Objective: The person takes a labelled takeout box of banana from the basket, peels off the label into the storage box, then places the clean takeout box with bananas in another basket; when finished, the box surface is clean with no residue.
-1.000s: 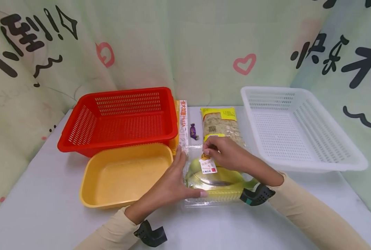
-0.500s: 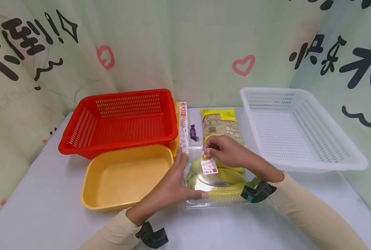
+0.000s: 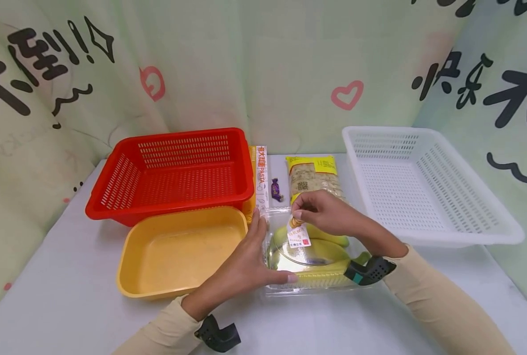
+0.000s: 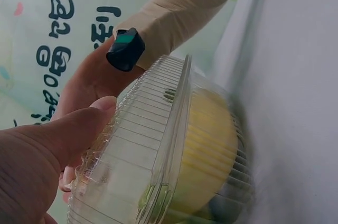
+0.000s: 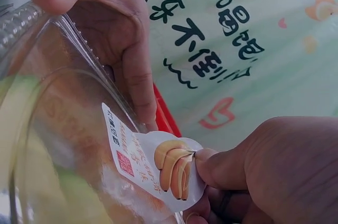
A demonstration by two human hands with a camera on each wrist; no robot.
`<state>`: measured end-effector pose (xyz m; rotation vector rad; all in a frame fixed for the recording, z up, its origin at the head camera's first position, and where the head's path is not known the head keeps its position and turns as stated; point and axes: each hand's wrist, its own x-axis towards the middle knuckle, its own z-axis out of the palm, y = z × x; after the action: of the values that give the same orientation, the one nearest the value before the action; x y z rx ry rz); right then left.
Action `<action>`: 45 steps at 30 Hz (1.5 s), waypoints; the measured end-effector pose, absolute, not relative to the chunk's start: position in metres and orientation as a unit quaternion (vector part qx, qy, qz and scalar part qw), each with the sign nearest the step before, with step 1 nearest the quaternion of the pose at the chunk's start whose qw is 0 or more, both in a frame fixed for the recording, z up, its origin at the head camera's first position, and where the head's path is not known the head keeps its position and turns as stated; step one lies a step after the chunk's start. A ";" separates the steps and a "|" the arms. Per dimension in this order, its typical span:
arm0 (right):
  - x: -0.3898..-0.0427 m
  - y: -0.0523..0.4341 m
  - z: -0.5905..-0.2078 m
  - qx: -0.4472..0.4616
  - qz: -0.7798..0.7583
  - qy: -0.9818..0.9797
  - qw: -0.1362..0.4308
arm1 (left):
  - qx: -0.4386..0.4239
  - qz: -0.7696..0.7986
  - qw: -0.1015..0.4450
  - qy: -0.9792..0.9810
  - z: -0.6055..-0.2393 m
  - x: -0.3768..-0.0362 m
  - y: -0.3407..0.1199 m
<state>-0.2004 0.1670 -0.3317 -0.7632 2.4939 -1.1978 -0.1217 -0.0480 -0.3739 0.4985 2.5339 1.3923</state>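
A clear plastic clamshell container (image 3: pixel 285 276) lies on the table with bananas (image 3: pixel 330 251) inside. My left hand (image 3: pixel 241 261) grips its left side, the thumb along the front edge and the fingers by the back left corner. In the left wrist view the thumb (image 4: pixel 79 129) touches the ribbed lid. My right hand (image 3: pixel 330 214) pinches the upper end of a white sticker (image 5: pixel 153 166) between thumb and forefinger. Printed bananas and red characters show on the sticker. Its lower end lies against the lid; how much still sticks cannot be told.
Left of the container stands a yellow basin (image 3: pixel 179 251), with a red basket (image 3: pixel 179 172) behind it. A pasta box (image 3: pixel 261 175), a purple wrapped candy (image 3: pixel 276 190) and a yellow-topped bag (image 3: pixel 313 173) lie behind the container. At the right is a white basket (image 3: pixel 414 187).
The right hand keeps its pinch on the sticker and has barely moved. The left hand stays at the container. The whole view has shifted slightly.
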 end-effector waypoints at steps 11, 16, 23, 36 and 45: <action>-0.205 0.170 -0.329 -0.238 -0.436 0.853 0.161 | 0.172 0.467 0.096 0.862 -0.374 -0.123 -0.049; -0.205 0.172 -0.330 -0.237 -0.446 0.847 0.165 | 0.172 0.466 0.095 0.863 -0.375 -0.123 -0.049; -0.205 0.173 -0.329 -0.245 -0.451 0.841 0.171 | 0.186 0.464 0.094 0.861 -0.377 -0.123 -0.050; -0.210 0.178 -0.331 -0.237 -0.488 0.814 0.208 | 0.166 0.459 0.109 0.866 -0.375 -0.125 -0.049; -0.210 0.180 -0.328 -0.241 -0.501 0.802 0.218 | 0.161 0.455 0.113 0.868 -0.374 -0.125 -0.049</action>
<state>-0.2097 0.1799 -0.3280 -0.6663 2.2203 -1.3879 -0.1250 -0.0491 -0.3738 0.4737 2.5481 1.3353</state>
